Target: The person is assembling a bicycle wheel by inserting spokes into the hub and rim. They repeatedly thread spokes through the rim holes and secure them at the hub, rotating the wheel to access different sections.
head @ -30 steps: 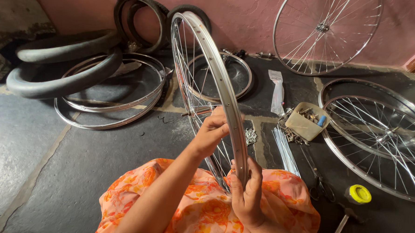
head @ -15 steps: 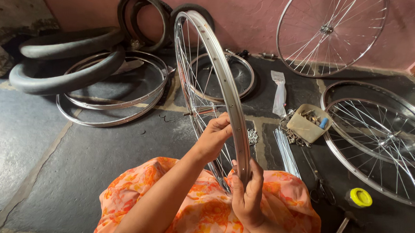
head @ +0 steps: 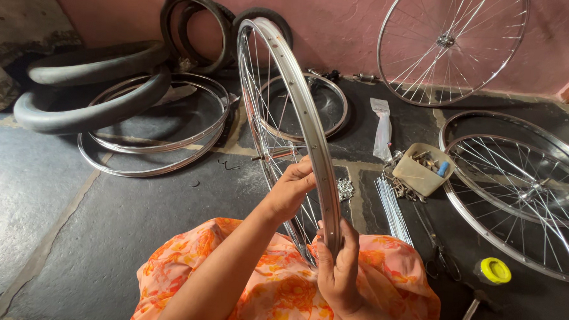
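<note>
On the dark stone floor [head: 59,195] by a pink wall [head: 341,28], bicycle wheel parts lie all round the person. Largest are the spoked wheels: one [head: 452,46] leans on the wall at the right, another [head: 526,190] lies flat on the floor at the right. Black tyres [head: 89,97] are heaped at the left over bare rims [head: 151,148], with two more tyres [head: 194,22] upright against the wall. Another rim [head: 312,107] lies flat behind the held rim.

Upright over the lap in orange floral cloth [head: 279,288] stands the held rim [head: 299,109], silver, part-spoked, edge-on to the camera; it hides part of the flat rim behind it.

Smaller things lie to the right: a bundle of loose spokes [head: 391,206], a clear plastic bag [head: 382,129], a small open box [head: 421,169] of fittings, a little heap of nipples [head: 345,189], a yellow-lidded tin [head: 495,270], and a tool handle [head: 466,318].

The left hand [head: 293,189] has its fingers curled about the rim's edge, midway up. The right hand [head: 338,271] clasps the rim's lowest part, its fingers closed around it.
</note>
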Demonstrator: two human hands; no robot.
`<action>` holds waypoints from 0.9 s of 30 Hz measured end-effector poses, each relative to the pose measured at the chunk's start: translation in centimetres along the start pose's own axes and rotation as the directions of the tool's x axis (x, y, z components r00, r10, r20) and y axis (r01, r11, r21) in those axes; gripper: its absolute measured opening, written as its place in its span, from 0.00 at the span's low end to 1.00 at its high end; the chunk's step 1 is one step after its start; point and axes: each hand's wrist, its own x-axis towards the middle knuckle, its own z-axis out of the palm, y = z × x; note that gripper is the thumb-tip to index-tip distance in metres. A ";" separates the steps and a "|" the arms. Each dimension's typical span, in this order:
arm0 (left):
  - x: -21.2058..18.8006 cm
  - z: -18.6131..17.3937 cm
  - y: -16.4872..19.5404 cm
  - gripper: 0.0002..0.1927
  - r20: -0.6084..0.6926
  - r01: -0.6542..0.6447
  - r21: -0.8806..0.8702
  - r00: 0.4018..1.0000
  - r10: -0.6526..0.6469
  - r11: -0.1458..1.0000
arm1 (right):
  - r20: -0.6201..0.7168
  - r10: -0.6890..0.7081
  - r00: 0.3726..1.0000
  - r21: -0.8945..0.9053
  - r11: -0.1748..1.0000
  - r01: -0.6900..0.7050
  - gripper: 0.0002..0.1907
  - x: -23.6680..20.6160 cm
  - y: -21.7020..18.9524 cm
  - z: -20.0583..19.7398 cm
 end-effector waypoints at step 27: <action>1.0 2.1 4.0 0.09 -0.351 -0.161 0.111 0.917 0.190 0.981 | -0.011 0.040 0.999 -0.043 0.998 -0.040 0.33 -0.4 0.6 -0.5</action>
